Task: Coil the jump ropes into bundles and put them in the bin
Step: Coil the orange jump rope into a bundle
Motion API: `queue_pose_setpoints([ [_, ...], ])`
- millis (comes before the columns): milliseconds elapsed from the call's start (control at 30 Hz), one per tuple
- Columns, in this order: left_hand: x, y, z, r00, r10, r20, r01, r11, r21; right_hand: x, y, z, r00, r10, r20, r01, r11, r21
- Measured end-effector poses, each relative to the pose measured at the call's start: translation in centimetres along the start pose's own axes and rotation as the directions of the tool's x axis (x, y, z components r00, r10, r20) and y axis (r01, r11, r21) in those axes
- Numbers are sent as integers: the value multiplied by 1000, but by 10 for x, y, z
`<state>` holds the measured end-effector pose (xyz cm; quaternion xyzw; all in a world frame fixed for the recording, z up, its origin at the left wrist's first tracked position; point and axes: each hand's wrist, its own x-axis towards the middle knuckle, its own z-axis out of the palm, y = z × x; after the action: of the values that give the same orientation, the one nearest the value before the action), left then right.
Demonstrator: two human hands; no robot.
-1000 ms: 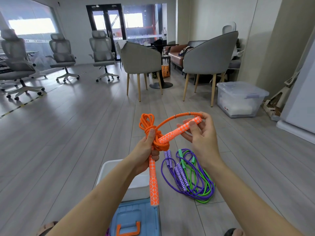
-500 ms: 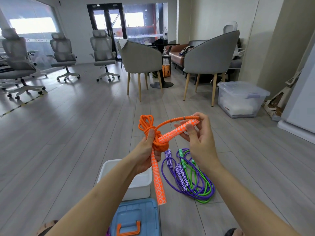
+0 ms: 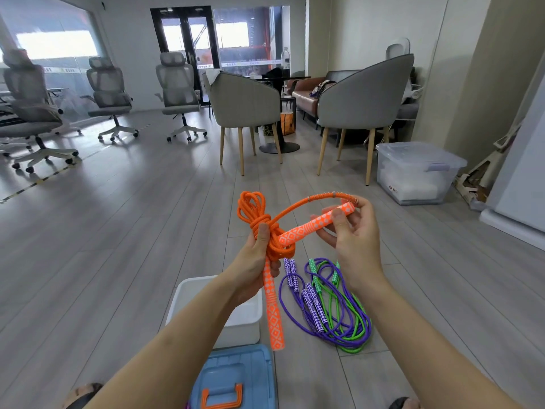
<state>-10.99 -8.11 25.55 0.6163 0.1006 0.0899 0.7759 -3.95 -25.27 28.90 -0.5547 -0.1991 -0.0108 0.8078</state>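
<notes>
You are holding the orange rope (image 3: 259,222) up in front of you, above the floor (image 3: 118,231), most of it already bunched into a coil. Your left hand (image 3: 250,270) is gripping that coil at its waist, thumb pressing over the wraps, probably so they cannot spring loose; one handle (image 3: 272,308) is hanging straight down below the fist. Your right hand (image 3: 351,234) is pinching the other handle (image 3: 312,227) near its far end between thumb and fingers, with its near end poking into the wraps, seemingly to tuck the tail and lock the bundle. The white bin (image 3: 244,320) is sitting open just below your left wrist, ready for the drop. Beside it, purple and green ropes (image 3: 330,305) are lying tangled loosely, not yet coiled. A blue lid (image 3: 236,376) is lying nearest you.
</notes>
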Motion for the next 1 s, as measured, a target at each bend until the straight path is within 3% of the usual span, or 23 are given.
queue_pose_setpoints([
  [200,-1,0,3,999,39,-28,-32,980,195,8,-3,-6,994,94,-57,-93,995,29],
  [400,-5,5,5,994,89,-59,-70,963,262,13,-2,-9,991,117,-63,-115,993,25],
  [733,-3,7,3,991,111,-77,-88,963,253,16,-7,-10,994,103,-37,-103,995,8],
  [1000,-4,7,8,978,184,-97,-162,967,198,15,-11,-8,980,192,-61,-186,979,83],
])
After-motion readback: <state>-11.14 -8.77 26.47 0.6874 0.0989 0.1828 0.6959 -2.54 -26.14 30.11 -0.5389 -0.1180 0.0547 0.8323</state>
